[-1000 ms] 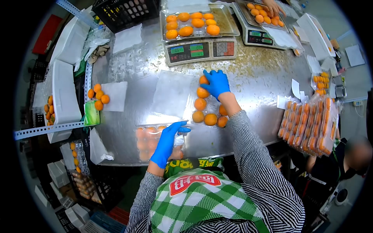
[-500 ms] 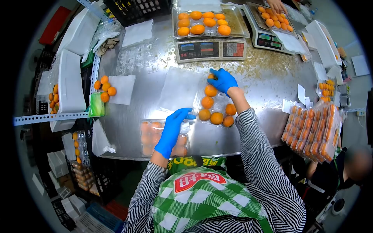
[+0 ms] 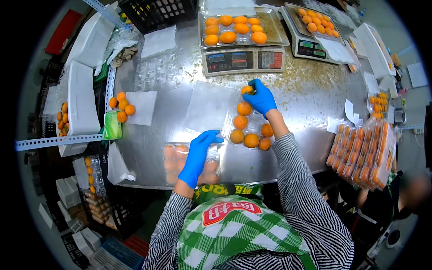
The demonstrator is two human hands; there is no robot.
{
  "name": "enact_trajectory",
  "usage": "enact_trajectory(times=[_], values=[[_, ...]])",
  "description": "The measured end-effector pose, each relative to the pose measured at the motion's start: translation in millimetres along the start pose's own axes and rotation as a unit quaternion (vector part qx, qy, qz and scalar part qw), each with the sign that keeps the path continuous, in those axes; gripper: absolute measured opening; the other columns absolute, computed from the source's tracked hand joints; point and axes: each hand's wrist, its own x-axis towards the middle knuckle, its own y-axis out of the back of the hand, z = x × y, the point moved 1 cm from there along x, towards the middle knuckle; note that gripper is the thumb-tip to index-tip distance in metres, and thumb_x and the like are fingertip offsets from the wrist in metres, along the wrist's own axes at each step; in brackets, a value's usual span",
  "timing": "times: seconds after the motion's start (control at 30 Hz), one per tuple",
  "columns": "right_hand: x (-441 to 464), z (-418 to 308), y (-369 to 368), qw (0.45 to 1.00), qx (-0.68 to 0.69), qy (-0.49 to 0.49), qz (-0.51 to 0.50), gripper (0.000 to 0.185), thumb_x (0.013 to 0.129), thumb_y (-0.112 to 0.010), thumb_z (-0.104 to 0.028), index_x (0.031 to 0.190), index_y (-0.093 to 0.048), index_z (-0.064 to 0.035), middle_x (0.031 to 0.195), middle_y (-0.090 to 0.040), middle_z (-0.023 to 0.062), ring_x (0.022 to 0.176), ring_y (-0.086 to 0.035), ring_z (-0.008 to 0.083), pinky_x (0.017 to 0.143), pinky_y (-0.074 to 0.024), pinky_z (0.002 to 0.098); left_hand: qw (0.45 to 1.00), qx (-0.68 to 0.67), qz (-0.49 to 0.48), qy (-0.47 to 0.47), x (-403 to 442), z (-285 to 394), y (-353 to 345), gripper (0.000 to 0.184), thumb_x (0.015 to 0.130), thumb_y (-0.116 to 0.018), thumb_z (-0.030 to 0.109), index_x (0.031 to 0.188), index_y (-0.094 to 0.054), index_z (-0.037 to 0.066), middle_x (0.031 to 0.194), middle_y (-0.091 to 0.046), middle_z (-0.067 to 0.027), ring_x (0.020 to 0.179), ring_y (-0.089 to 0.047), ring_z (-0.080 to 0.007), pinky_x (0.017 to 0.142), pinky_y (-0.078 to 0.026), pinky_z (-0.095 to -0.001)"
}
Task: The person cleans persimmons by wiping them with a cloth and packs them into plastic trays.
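Note:
My right hand point(image 3: 262, 98), in a blue glove, has its fingers closed around an orange point(image 3: 247, 90) at the far end of a clear plastic tray point(image 3: 254, 125). More oranges point(image 3: 250, 140) sit in the tray's left column and near row, and part of the tray is hidden under my hand. My left hand point(image 3: 198, 154), also gloved in blue, is held over a second clear tray of oranges point(image 3: 176, 163) with a clear cover. Its fingers are stretched out and hold nothing.
A digital scale point(image 3: 243, 60) carries a tray of oranges; another scale point(image 3: 310, 47) stands right of it. Filled packs point(image 3: 360, 150) lean at the right edge beside a person. Loose oranges point(image 3: 122, 106) and a white sheet point(image 3: 209, 105) lie on the metal table.
My right hand has shifted slightly right and nearer, showing more of the far orange. My left hand has dropped a little. Another person's hand at the upper right scale has left the view.

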Motion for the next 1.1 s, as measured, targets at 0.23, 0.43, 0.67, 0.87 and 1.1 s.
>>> enact_trajectory(times=[0.23, 0.43, 0.67, 0.87, 1.1], values=[[-55, -30, -11, 0.845, 0.510, -0.101, -0.124, 0.030, 0.092, -0.054, -0.030, 0.110, -0.060, -0.0061, 0.082, -0.060, 0.0032, 0.060, -0.051, 0.0063, 0.054, -0.0401, 0.0182, 0.981, 0.104, 0.074, -0.143, 16, 25, -43, 0.055, 0.082, -0.066, 0.008, 0.133, -0.045, 0.004, 0.123, -0.054, -0.0134, 0.110, -0.052, -0.0165, 0.091, -0.045, -0.0289], [-87, -36, -30, 0.832, 0.531, -0.128, -0.095, 0.033, 0.092, -0.053, -0.034, 0.105, -0.061, -0.0048, 0.077, -0.060, 0.0039, 0.050, -0.052, 0.0109, 0.046, -0.0402, 0.0220, 0.963, 0.129, 0.035, -0.232, 26, 29, -53, 0.063, 0.078, -0.069, 0.005, 0.135, -0.042, 0.006, 0.130, -0.050, -0.0127, 0.120, -0.045, -0.0184, 0.100, -0.039, -0.0313], [-101, -42, -24, 0.797, 0.578, -0.059, -0.161, 0.043, 0.091, -0.055, -0.024, 0.127, -0.047, -0.0022, 0.100, -0.061, 0.0069, 0.080, -0.058, 0.0127, 0.072, -0.0471, 0.0247, 0.961, 0.111, 0.064, -0.243, 10, 42, -58, 0.060, 0.076, -0.070, 0.005, 0.131, -0.047, 0.005, 0.129, -0.052, -0.0113, 0.118, -0.049, -0.0214, 0.099, -0.040, -0.0326], [-113, -61, -20, 0.763, 0.626, -0.041, -0.157, 0.054, 0.086, -0.059, -0.021, 0.133, -0.040, -0.0028, 0.113, -0.055, 0.0083, 0.091, -0.057, 0.0163, 0.084, -0.0471, 0.0284, 0.831, 0.349, 0.132, -0.414, 5, 37, -66, 0.056, 0.073, -0.071, 0.003, 0.125, -0.053, 0.009, 0.121, -0.054, -0.0126, 0.108, -0.057, -0.0252, 0.088, -0.049, -0.0329], [-118, -70, -26, 0.783, 0.611, -0.035, -0.109, 0.049, 0.084, -0.056, -0.031, 0.124, -0.047, -0.0033, 0.107, -0.058, 0.0085, 0.090, -0.059, 0.0165, 0.080, -0.0482, 0.0285, 0.795, 0.373, 0.153, -0.454, -1, 36, -68, 0.058, 0.069, -0.075, 0.003, 0.123, -0.055, 0.011, 0.119, -0.053, -0.0111, 0.103, -0.058, -0.0262, 0.084, -0.052, -0.0325]])
